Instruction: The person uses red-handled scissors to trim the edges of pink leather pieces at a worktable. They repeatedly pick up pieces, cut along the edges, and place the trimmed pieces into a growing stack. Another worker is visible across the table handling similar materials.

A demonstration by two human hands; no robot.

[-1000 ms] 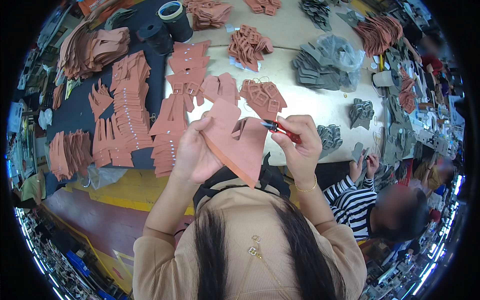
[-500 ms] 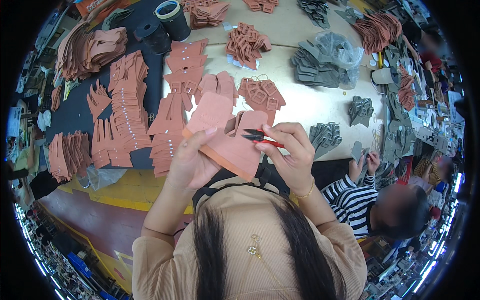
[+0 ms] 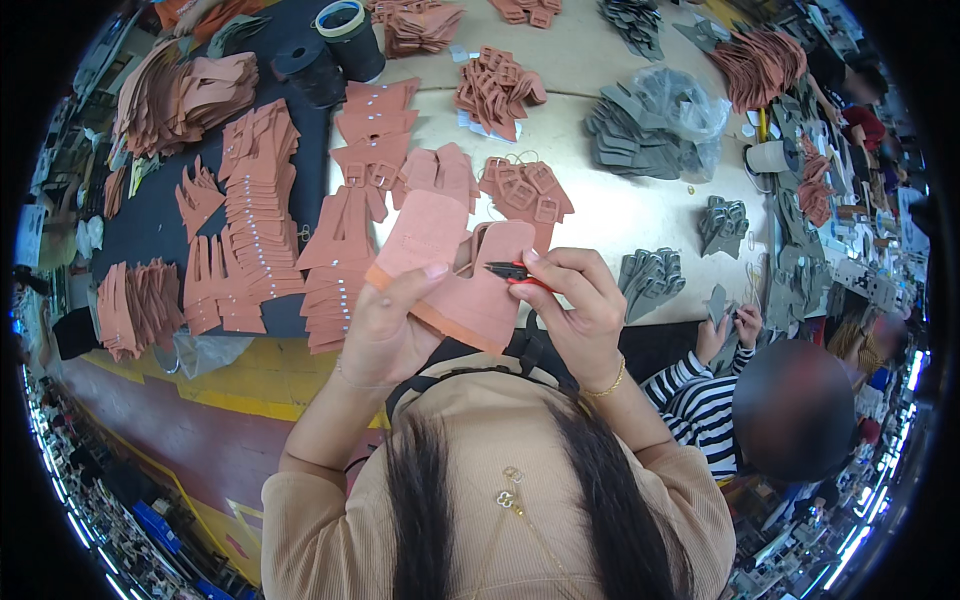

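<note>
My left hand (image 3: 392,325) is closed on a salmon-pink leather piece (image 3: 455,300), its thumb pressed on the front face. The piece has two upright flaps with a gap between them and a paler orange strip along the lower edge. In my right hand (image 3: 580,310) are small thread snips (image 3: 522,277) with red handles and dark blades. The blades point left and lie over the piece's right flap. Whether they touch the leather I cannot tell. Behind the piece, more pink pieces (image 3: 440,168) lie on the table.
Pink stacks (image 3: 255,210) cover the dark left table. Pink buckled straps (image 3: 525,190) lie beyond my hands, grey buckled straps (image 3: 650,280) to the right. Grey pieces (image 3: 630,135) sit by a plastic bag (image 3: 690,105). A co-worker in a striped sleeve (image 3: 690,405) handles a grey piece at the right.
The leather piece has tilted slightly and dropped a little at its lower edge. The snips' blades look closer together. My hands have barely moved, and the co-worker's head has shifted.
</note>
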